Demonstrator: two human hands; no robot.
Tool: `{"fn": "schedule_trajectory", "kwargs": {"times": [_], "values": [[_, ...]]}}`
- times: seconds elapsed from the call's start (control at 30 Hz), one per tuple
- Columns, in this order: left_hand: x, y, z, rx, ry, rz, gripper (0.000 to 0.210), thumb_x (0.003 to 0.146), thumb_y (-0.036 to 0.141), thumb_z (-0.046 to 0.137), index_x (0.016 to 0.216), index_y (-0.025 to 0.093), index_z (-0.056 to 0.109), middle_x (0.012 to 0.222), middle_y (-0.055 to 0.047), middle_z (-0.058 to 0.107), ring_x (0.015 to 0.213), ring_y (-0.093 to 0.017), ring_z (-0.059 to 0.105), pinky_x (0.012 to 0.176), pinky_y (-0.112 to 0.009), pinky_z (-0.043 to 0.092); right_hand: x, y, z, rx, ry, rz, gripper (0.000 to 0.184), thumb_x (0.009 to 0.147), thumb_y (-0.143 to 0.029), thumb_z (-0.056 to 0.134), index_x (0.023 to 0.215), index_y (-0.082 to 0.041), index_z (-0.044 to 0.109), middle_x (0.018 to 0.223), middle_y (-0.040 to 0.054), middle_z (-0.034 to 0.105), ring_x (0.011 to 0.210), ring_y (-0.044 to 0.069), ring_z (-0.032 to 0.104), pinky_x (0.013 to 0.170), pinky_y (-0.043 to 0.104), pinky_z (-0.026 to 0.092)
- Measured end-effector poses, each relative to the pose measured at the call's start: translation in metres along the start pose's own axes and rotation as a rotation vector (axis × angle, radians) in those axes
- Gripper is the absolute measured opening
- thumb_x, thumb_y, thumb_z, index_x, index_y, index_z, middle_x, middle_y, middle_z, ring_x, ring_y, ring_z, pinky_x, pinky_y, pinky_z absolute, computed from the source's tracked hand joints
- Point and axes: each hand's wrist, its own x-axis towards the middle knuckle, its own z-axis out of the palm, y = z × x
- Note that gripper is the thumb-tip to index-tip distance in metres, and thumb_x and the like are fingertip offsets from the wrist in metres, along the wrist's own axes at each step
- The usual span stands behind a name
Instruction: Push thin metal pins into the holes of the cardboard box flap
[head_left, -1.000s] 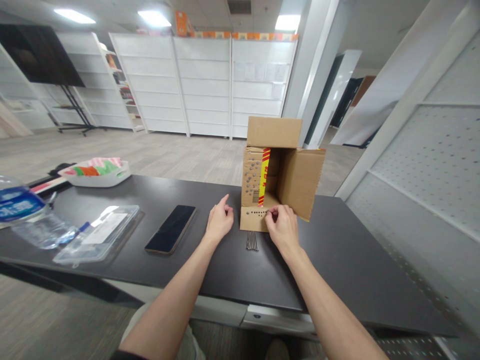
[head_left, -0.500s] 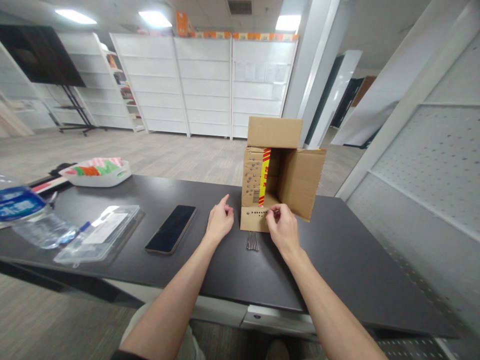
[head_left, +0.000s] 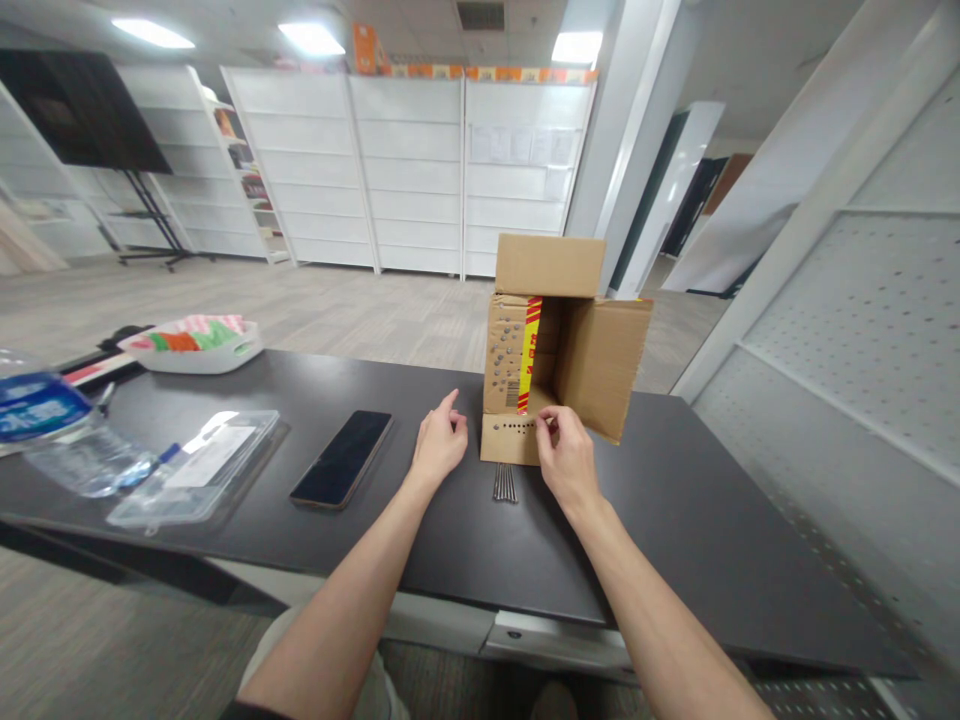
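A cardboard box (head_left: 592,360) stands open towards me on the dark table. Round grey metal heads dot its left flap (head_left: 498,385), and a row of small dark holes runs across its lower front flap (head_left: 510,445). My right hand (head_left: 568,450) is at the right part of that lower flap, thumb and index finger pinched; whatever is between them is too small to make out. Below the flap lies a bundle of several thin metal nails or screws (head_left: 505,484). My left hand (head_left: 441,440) rests on the table left of the box, index finger stretched out, holding nothing.
To the left lie a black phone (head_left: 342,460), a clear plastic case (head_left: 206,470) and a water bottle (head_left: 67,430) on its side. A white basket (head_left: 202,360) with colourful packets sits at the back left. A perforated white panel (head_left: 862,330) rises on the right.
My right hand has shifted very slightly to the right along the lower flap, its fingertips still together. My left hand and the box stay where they were.
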Motion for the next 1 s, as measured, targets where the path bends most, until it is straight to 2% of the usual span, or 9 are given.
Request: {"fn": "schedule_trajectory", "kwargs": {"times": [0.27,0.67,0.9,1.0], "values": [[0.0,0.002,-0.0009,-0.007,-0.011,-0.003,0.056,0.086,0.016,0.05,0.143,0.012,0.047,0.095,-0.007,0.075,0.11,-0.021,0.066,0.109,-0.04,0.044,0.0001,-0.0012,-0.0008,0.018,-0.012,-0.053,0.012,0.094,-0.023,0.045,0.093,-0.02,0.057,0.088,0.0078,0.064,0.081,0.021,0.059,0.076,0.036,0.048],[0.0007,-0.0012,0.0013,-0.005,0.001,-0.003,0.056,0.086,0.017,0.05,0.142,0.013,0.048,0.094,-0.007,0.075,0.109,-0.021,0.067,0.106,-0.039,0.046,0.0006,-0.0075,-0.0052,0.074,0.065,-0.133,0.017,0.097,-0.024,0.046,0.098,-0.02,0.062,0.092,0.0085,0.066,0.086,0.022,0.061,0.078,0.037,0.051],[-0.0005,0.0025,-0.0011,0.006,-0.008,-0.007,0.056,0.087,0.017,0.05,0.142,0.013,0.047,0.096,-0.007,0.075,0.109,-0.022,0.067,0.107,-0.04,0.045,-0.0001,-0.0091,-0.0044,0.117,0.015,-0.15,0.023,0.099,-0.024,0.044,0.11,-0.021,0.063,0.101,0.0101,0.065,0.096,0.023,0.061,0.082,0.04,0.052],[-0.0009,0.0039,-0.0017,0.01,-0.012,-0.006,0.056,0.086,0.016,0.05,0.142,0.013,0.047,0.095,-0.007,0.075,0.11,-0.021,0.066,0.109,-0.04,0.044,-0.0004,-0.01,-0.0041,0.133,-0.003,-0.159,0.022,0.099,-0.023,0.044,0.11,-0.021,0.064,0.1,0.0102,0.063,0.095,0.022,0.061,0.083,0.039,0.052]]}}
